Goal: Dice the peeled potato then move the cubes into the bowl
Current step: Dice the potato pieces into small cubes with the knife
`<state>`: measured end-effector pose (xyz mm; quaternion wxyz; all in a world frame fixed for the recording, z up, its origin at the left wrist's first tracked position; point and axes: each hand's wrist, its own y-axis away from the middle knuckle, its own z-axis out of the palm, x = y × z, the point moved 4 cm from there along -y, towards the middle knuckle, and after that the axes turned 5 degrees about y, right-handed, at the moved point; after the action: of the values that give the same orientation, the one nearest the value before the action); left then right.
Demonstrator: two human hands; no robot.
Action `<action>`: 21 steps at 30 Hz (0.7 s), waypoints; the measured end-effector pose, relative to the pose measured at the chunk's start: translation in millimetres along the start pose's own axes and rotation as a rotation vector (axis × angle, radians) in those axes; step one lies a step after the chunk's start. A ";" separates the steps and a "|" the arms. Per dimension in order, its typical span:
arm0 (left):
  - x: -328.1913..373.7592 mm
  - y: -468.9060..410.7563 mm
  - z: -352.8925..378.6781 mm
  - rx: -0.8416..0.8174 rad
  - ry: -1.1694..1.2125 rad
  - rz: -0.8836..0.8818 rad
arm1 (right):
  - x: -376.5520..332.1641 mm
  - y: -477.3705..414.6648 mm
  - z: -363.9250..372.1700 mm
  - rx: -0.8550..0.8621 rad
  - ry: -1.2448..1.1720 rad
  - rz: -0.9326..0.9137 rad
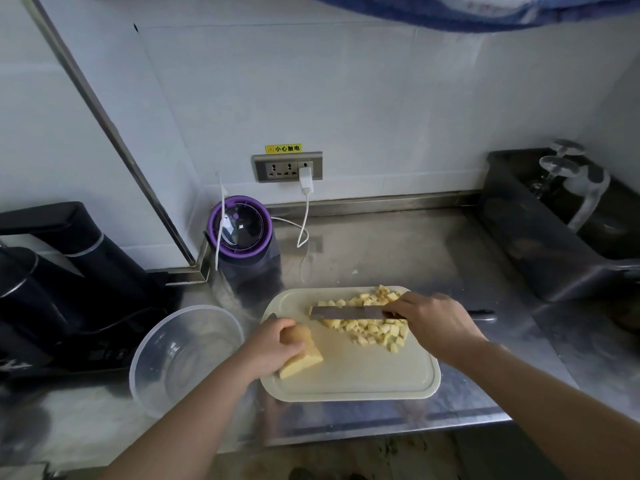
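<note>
Looking down through the head camera, I see my left hand point(277, 344) curled over the uncut piece of potato point(306, 360) at the left side of the cutting board point(363, 379). The fingers and thumb wrap its rounded end, and the cut end sticks out toward me. My right hand point(436, 323) is closed around the knife point(346, 312) near where the blade meets the handle. The blade lies across the pile of cubes point(374, 332) on the far right part of the board. The clear bowl point(187, 358) stands on the counter point(398, 258) just beside the board's left edge. I can make out no cubes in it.

I judge the potato piece to be firm and stiff, but probably wet with starch and so slippery. I would set a flat face down on the board and hold it from above, with the fingertips tucked back from the blade. The cubes are small and light and will scatter easily, so scooping them between the flat of the blade and one hand seems safer than picking at them. The thin board may slide on the steel.
</note>
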<state>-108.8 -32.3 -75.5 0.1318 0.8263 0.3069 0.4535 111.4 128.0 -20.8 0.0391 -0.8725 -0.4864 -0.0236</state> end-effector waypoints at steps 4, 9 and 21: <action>-4.1 -1.0 -1.5 -0.034 0.218 -0.115 | -12.0 7.3 -11.8 0.135 0.123 -0.100; 0.5 5.1 0.0 -0.075 0.222 -0.102 | -8.6 9.6 -8.8 0.099 0.115 -0.065; 91.9 -25.6 30.0 -0.024 -0.236 0.268 | -1.3 8.6 5.5 0.060 0.158 -0.011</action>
<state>-57.0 46.9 -43.4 0.1150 0.9056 0.1709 0.3706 118.1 122.9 -26.8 0.1032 -0.8637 -0.4871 -0.0777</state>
